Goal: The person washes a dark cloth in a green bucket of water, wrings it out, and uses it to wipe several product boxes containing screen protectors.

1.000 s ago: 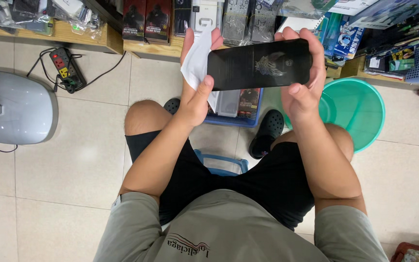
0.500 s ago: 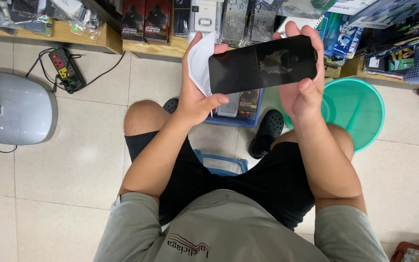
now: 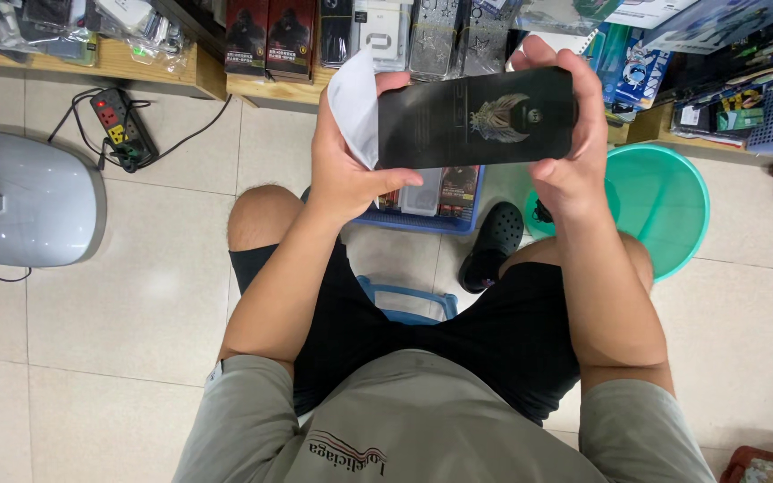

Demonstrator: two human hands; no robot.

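A flat black rectangular package [image 3: 476, 118] with a winged emblem on its face is held level in front of me, above my knees. My right hand [image 3: 570, 148] grips its right end, fingers wrapped over the top edge. My left hand [image 3: 346, 170] holds its left end, thumb on the lower front, and also pinches a white sheet [image 3: 353, 107] that sticks up behind that end. I sit on a low blue stool [image 3: 409, 300].
A blue basket [image 3: 431, 210] of small packets stands on the tiled floor by my feet. A green plastic bucket [image 3: 668, 210] is at the right, a grey fan base [image 3: 24, 201] at the left, a power strip [image 3: 118, 125] beyond. Low wooden shelves [image 3: 136, 63] carry packaged goods.
Both hands have raised the black package slightly and tilted its face towards me, so the winged emblem shows more plainly. The white sheet stays pinched at the left end.
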